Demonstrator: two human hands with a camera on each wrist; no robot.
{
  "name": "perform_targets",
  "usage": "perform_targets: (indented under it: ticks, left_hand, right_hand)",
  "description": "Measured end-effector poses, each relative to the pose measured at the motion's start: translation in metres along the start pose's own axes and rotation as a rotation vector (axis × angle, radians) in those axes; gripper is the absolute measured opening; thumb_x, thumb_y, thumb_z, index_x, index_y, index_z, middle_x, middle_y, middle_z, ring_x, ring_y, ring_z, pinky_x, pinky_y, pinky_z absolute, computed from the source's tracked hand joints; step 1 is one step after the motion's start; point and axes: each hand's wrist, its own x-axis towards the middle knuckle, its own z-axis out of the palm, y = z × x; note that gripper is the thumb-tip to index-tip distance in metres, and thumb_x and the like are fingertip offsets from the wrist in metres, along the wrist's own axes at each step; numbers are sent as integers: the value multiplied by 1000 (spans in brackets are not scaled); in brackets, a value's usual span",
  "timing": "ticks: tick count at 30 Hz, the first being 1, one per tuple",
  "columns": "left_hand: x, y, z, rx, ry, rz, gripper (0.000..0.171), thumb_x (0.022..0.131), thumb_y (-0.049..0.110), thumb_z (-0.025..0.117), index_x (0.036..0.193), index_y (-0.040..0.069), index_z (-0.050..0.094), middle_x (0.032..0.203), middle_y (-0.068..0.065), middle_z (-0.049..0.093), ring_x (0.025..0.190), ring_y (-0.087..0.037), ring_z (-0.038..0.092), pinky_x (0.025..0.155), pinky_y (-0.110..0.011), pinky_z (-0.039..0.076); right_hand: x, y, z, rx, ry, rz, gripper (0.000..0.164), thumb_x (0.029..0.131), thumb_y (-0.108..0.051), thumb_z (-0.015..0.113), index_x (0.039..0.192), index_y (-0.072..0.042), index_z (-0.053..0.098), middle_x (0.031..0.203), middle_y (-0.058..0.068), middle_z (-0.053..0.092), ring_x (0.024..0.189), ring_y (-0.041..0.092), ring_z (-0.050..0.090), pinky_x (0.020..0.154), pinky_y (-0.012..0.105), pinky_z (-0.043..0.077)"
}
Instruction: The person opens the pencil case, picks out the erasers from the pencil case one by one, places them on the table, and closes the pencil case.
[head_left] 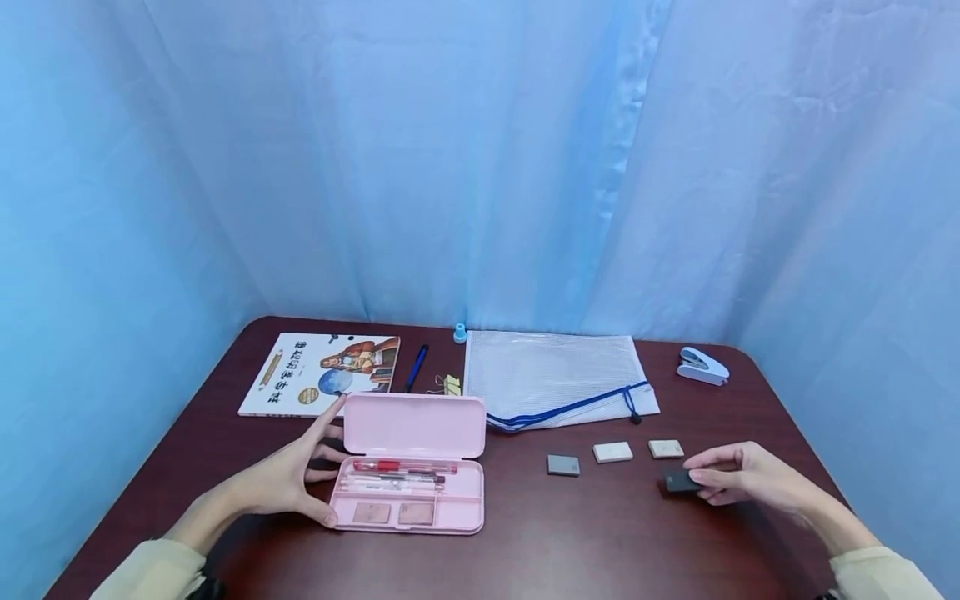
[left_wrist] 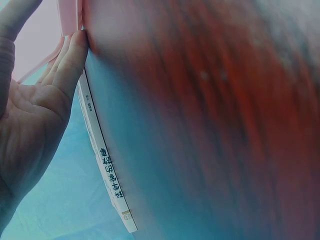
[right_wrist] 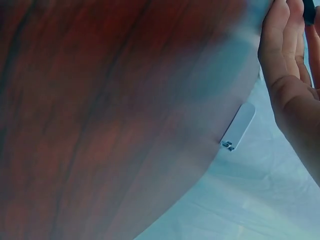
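Observation:
A pink pencil case (head_left: 415, 426) lies open on the table with its lid folded back. Inside are several pens (head_left: 393, 477), one of them red, and two pinkish flat blocks (head_left: 372, 512) in the front compartments. My left hand (head_left: 281, 473) spreads along the case's left side, thumb at the front corner and forefinger at the lid. In the left wrist view its fairly straight fingers (left_wrist: 71, 65) touch the pink edge. My right hand (head_left: 750, 477) pinches a small black rectangular block (head_left: 680, 481) between thumb and fingers, low over the table's right side.
A grey block (head_left: 563, 465), a white block (head_left: 612, 452) and a cream block (head_left: 666, 449) lie in a loose row. Behind are a mesh zip pouch (head_left: 555, 375), a stapler (head_left: 702, 367), a book (head_left: 315, 375), a blue pen (head_left: 417, 367) and a yellow binder clip (head_left: 451, 385).

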Motion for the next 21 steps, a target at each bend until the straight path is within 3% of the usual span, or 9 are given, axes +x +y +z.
perform_targets:
  ticks: [6, 13, 21]
  left_hand:
    - [1, 0, -1, -7, -5, 1, 138, 72, 16, 94, 162, 32, -10, 143, -23, 33, 125, -39, 53, 95, -36, 56]
    - [0, 1, 0, 0, 0, -17, 137, 74, 18, 94, 162, 31, -11, 145, -23, 32, 125, -38, 53, 95, -36, 56]
    - [1, 2, 0, 4, 0, -23, 138, 74, 17, 93, 162, 30, -12, 145, -23, 32, 125, -39, 53, 95, -36, 56]
  right_hand:
    - [1, 3, 2, -64, 4, 27, 35, 101, -14, 63, 124, 14, 63, 95, 20, 72, 84, 27, 72, 76, 39, 63]
    - [2, 6, 5, -166, 41, 17, 33, 100, -15, 65, 120, 12, 66, 91, 16, 70, 78, 22, 69, 68, 37, 63]
    - [3, 8, 5, -200, 70, 29, 32, 100, -15, 65, 121, 10, 66, 89, 15, 68, 75, 21, 66, 67, 36, 63]
